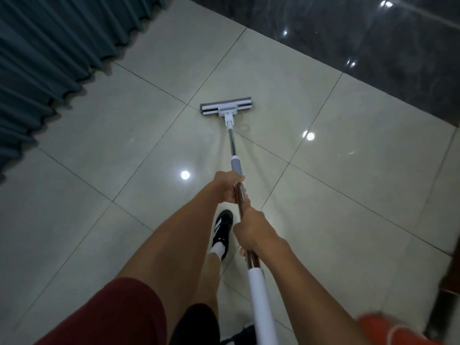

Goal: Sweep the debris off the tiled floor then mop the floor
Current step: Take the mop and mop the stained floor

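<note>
Gripping the mop (232, 145) with both hands: left hand (227, 186) is wrapped around the metal shaft just below the grey collar, right hand (254, 229) clenched on the shaft lower down, just above the white grip. Mop head (226, 107) lies flat on the pale tiled floor (124, 120), out front near a grout crossing. Teal curtain (49, 53) hangs at the left, dark glossy wall (373, 46) at the far right. One black shoe (222, 231) stands beneath the hands.
</note>
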The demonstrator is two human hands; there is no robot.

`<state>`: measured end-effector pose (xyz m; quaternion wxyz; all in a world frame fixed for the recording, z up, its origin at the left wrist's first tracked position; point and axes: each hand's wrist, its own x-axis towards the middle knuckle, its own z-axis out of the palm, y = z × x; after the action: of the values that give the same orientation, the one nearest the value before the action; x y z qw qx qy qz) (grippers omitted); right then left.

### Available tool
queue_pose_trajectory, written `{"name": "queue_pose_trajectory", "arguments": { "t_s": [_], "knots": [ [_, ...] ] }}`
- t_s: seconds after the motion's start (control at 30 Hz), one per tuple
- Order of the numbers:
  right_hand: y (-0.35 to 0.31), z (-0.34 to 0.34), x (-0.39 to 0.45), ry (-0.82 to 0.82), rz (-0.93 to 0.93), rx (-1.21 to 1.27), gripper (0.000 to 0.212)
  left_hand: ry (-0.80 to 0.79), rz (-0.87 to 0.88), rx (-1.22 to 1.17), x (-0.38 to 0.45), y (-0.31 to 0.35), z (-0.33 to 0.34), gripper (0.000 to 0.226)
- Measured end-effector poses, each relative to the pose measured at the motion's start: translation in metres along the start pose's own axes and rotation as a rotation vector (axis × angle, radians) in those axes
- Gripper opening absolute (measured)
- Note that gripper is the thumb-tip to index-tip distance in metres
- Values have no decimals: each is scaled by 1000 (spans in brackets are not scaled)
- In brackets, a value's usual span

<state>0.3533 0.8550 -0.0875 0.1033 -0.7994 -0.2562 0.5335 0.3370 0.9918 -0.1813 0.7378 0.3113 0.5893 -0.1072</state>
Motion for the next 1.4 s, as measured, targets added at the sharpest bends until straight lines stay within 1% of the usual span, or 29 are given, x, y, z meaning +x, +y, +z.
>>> {"name": "queue_pose_trajectory", "arguments": {
  "t_s": [0.1,0.23,0.3,0.4,0.53,0.63,0.73,0.97,1.13,1.2,1.27,1.4],
  "knots": [
    [37,29,-47,-22,-6,-18,85,49,-5,-10,-28,-60,11,13],
    [68,53,-94,-26,-12,-17,89,112,-27,-32,-48,-121,17,15],
    [74,60,-105,-2,0,2,87,117,-30,-71,-51,-132,19,15],
    [73,58,-93,57,40,-27,82,117,-9,-120,-43,-121,21,13],
    [55,34,-53,94,56,-99,76,155,24,-127,-14,-82,20,30],
    [19,13,-8,119,44,-89,72,162,38,-117,11,-29,5,32],
    [-38,-12,45,123,34,-53,68,189,78,-68,33,44,-26,26],
    [-188,-73,170,74,47,-17,72,199,117,-16,95,221,-106,29],
    [-265,-116,246,75,31,41,65,227,176,19,132,323,-140,29],
    [-280,-127,264,71,17,56,67,232,190,29,141,347,-146,26],
    [-284,-132,269,60,11,47,70,210,183,39,144,356,-148,25],
    [-266,-134,251,51,53,-1,79,162,136,97,135,341,-132,31]
  ]
}}
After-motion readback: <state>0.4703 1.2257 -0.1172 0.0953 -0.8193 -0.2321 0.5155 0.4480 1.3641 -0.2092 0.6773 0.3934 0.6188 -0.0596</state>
